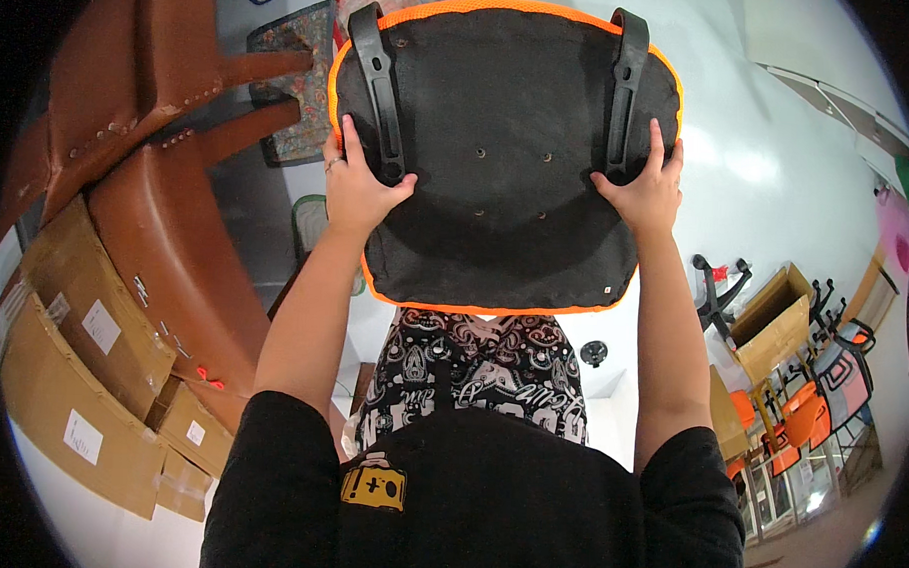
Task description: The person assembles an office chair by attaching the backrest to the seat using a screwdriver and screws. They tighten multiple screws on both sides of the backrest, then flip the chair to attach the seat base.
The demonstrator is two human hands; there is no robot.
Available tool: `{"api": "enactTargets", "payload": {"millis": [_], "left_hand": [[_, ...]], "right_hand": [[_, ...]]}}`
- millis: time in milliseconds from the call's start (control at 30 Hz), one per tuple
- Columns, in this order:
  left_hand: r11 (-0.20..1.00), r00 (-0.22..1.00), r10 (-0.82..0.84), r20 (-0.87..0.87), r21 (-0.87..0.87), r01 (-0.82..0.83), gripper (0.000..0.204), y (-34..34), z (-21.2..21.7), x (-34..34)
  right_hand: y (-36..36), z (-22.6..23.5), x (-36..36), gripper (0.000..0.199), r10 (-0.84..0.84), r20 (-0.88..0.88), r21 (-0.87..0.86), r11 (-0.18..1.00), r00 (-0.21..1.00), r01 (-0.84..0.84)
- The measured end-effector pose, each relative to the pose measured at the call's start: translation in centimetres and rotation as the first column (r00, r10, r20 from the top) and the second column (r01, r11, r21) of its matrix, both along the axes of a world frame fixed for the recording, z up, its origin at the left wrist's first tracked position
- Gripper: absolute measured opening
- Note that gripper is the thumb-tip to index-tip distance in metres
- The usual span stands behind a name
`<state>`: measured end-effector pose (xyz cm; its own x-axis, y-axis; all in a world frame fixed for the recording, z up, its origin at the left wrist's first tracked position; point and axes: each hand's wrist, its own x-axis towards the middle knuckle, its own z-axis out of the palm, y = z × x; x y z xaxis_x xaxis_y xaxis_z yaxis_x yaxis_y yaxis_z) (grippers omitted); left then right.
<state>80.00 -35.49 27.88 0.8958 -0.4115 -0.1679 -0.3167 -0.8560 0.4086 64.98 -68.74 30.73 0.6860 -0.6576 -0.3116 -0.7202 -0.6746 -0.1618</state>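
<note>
Between my two hands is an office chair seat [501, 105], its black underside toward me and an orange mesh edge around it. Several small bolt holes show near its middle. A black armrest bracket [383, 96] runs along the left side, and a matching bracket [623, 100] along the right. My left hand [363, 181] grips the left edge, thumb on the underside beside the bracket's lower end. On the opposite edge my right hand [646, 191] has the same grip. The fingertips behind the seat are partly hidden.
Left stand a brown table [176, 234] with red-handled scissors [209, 378] on it and cardboard boxes [90, 401]. To the right are a black chair base [719, 293], an open carton [774, 315] and orange-black chair parts [800, 416]. A black round part [593, 353] lies beyond my lap.
</note>
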Motion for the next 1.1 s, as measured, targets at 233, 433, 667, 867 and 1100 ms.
{"api": "enactTargets", "payload": {"millis": [233,433,667,867,1100], "left_hand": [[0.988,0.998,0.049,-0.041,0.150,-0.042,0.117,-0.8,0.2,-0.6],[0.986,0.979,0.169,-0.110,0.031,-0.167,0.096,-2.7,1.4,6.6],[0.878,0.772,0.153,-0.617,-0.273,-0.392,0.073,-7.4,-1.0,17.5],[0.955,0.896,0.186,-0.402,-0.139,-0.261,0.063,-7.6,0.5,15.3],[0.964,0.939,0.085,-0.334,-0.211,-0.162,0.060,-5.9,-0.5,15.7]], "right_hand": [[0.0,0.0,-0.3,0.109,0.025,-0.048,-0.002,1.000,0.999,-0.025],[-6.1,-1.5,2.3,0.092,-0.267,0.369,0.299,0.941,0.890,0.158],[-9.5,-4.8,5.9,0.085,-0.706,-0.009,0.738,0.473,0.709,0.480],[-8.4,-3.2,6.8,0.074,-0.723,0.084,0.736,0.509,0.686,0.447],[-7.1,-1.7,7.9,0.060,-0.658,0.249,0.697,0.631,0.711,0.340]]}}
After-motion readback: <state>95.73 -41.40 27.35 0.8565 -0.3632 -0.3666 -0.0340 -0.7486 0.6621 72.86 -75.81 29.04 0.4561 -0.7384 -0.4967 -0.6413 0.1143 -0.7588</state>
